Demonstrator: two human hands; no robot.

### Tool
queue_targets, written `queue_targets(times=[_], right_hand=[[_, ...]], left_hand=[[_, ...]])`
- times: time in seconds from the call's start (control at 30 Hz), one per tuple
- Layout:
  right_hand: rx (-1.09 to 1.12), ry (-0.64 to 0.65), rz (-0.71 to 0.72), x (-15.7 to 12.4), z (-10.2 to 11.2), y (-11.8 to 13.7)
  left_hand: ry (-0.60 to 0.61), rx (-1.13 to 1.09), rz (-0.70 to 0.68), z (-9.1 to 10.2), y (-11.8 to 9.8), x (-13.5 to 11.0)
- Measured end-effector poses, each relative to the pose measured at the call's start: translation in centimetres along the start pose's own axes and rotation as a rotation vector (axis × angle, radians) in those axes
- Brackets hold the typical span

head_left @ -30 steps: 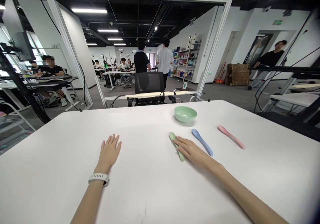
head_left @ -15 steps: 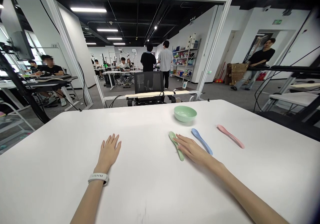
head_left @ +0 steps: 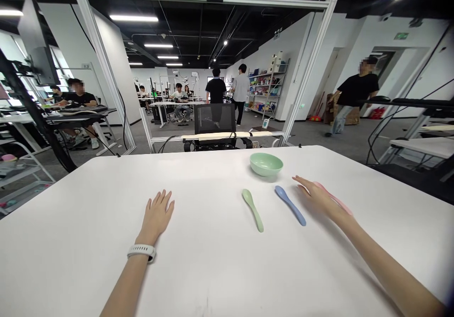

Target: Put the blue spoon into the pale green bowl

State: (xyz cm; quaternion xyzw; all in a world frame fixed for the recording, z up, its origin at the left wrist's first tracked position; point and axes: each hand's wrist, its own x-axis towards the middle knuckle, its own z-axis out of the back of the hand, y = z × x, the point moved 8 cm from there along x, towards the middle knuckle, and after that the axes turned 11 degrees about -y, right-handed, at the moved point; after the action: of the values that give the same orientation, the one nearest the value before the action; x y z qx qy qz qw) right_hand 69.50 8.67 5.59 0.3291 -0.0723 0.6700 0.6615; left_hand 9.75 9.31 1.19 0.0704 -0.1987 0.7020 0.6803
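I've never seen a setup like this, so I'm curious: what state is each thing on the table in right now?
Left hand: open, flat on the table, holding nothing.
Right hand: open, resting over the pink spoon.
Pale green round bowl: upright.
Pale green spoon: lying flat, untouched.
Blue spoon: lying flat, untouched.
Pink spoon: lying flat, partly covered.

Blue spoon blocks right hand from green spoon.
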Motion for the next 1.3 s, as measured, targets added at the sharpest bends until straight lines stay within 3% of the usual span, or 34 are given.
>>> queue_targets(times=[0.23,0.73,1.07,1.17,1.3], right_hand=[[0.076,0.086,-0.083,-1.8,-3.1,-2.3],[0.074,0.093,-0.109,-2.0,-3.0,-2.6],[0.053,0.11,-0.121,-2.1,-3.3,-2.8],[0.056,0.071,-0.104,-1.7,-2.7,-2.7],[0.047,-0.05,-0.102,-1.3,-0.2,-1.3]], left_hand=[[0.019,-0.016,0.005,0.4,0.0,-0.1],[0.038,0.018,0.009,1.6,-0.7,-0.2],[0.012,0.036,0.006,1.2,-0.6,-0.2],[0.017,0.021,0.001,1.0,-0.4,-0.1],[0.041,0.008,0.004,1.0,-0.4,-0.1]])
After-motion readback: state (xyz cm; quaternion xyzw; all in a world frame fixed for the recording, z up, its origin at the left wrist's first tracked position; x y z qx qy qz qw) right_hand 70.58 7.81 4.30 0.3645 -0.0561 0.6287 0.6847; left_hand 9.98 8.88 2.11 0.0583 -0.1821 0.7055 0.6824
